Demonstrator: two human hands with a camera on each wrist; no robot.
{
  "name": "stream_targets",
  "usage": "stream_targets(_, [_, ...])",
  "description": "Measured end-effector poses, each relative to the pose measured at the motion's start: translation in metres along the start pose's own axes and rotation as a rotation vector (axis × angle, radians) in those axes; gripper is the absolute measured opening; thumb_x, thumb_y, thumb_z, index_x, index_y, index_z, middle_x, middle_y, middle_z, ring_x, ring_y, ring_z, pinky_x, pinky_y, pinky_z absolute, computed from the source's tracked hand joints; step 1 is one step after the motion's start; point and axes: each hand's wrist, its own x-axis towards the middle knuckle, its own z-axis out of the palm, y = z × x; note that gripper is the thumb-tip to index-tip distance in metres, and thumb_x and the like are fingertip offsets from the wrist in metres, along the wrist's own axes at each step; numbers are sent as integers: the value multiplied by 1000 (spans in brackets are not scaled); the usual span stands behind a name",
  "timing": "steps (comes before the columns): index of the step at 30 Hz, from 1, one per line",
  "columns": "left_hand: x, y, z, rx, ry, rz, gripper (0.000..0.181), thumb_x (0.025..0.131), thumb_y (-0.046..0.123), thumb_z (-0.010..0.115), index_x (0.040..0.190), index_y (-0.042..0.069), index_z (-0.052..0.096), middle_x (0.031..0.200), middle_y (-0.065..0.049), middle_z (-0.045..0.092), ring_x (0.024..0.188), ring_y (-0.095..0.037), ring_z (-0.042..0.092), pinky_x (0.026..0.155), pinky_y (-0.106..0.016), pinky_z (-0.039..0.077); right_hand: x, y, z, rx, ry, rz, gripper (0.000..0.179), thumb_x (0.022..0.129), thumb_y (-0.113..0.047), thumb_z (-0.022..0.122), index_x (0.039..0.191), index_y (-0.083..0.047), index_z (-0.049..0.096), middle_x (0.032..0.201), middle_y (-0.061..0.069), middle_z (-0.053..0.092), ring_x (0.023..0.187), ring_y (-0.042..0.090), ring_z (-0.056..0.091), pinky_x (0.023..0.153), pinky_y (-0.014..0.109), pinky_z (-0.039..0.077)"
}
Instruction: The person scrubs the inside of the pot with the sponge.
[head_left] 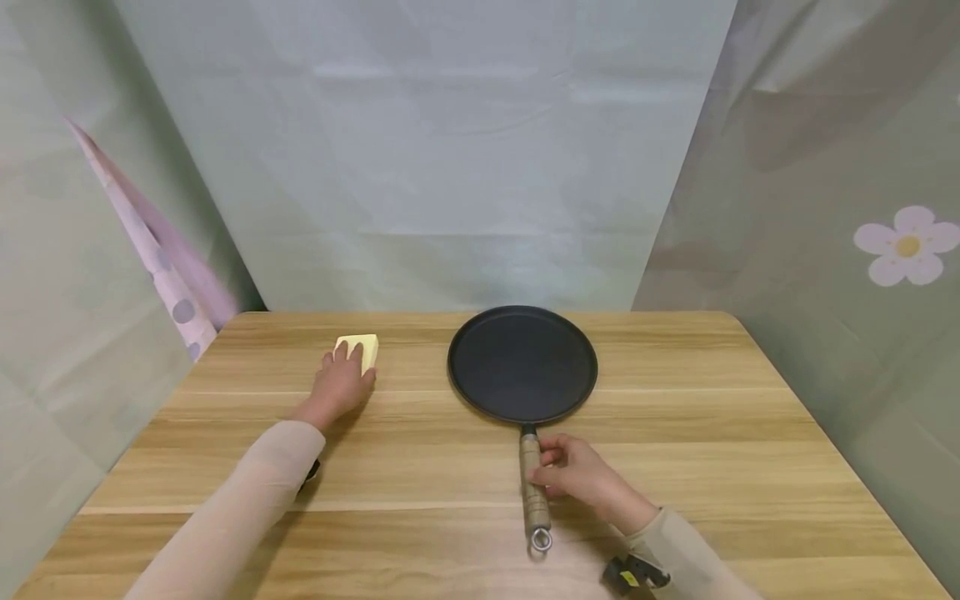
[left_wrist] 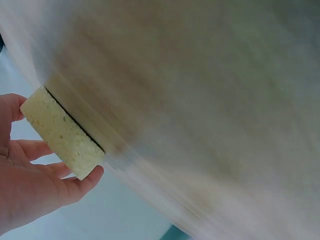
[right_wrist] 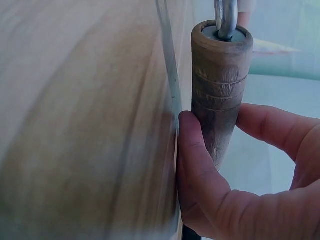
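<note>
Wooden tabletop [head_left: 697,425] beneath, left hand [head_left: 342,383] grips sponge [left_wrist: 62,134]; right hand [head_left: 581,475] pinches handle [head_left: 533,502] (probably steadying the pan [head_left: 522,363] beyond).

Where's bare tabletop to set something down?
Free: right of the pan, out to the right edge of the table; also between sponge and pan, and between left sleeve and handle. Crowded: around the handle, which the right hand holds, and at the sponge, gripped by the left hand.

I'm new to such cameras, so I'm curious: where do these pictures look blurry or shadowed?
Left wrist: sponge fairly crisp, most of the tabletop smeared; right wrist: pan handle clearer than the soft wood grain; head: shadow beside the left sleeve.
</note>
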Motion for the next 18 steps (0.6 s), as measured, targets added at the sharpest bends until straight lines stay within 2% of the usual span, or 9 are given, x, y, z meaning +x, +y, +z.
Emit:
stream_targets(10, [1,2,4,2,44,44,60,100,22,38,146,-12,21,150,-38,12,134,-59,12,104,-70,18,1,0,1,-8,14,10,53,79,-1,72,123,16,46,98,14,51,81,18,56,69,33,55])
stream_targets(18, [0,14,3,27,67,110,59,101,24,38,147,-10,23,151,-36,14,135,-59,15,105,-69,19,1,2,0,9,2,5,53,80,0,70,123,17,45,98,15,51,81,19,57,70,34,56])
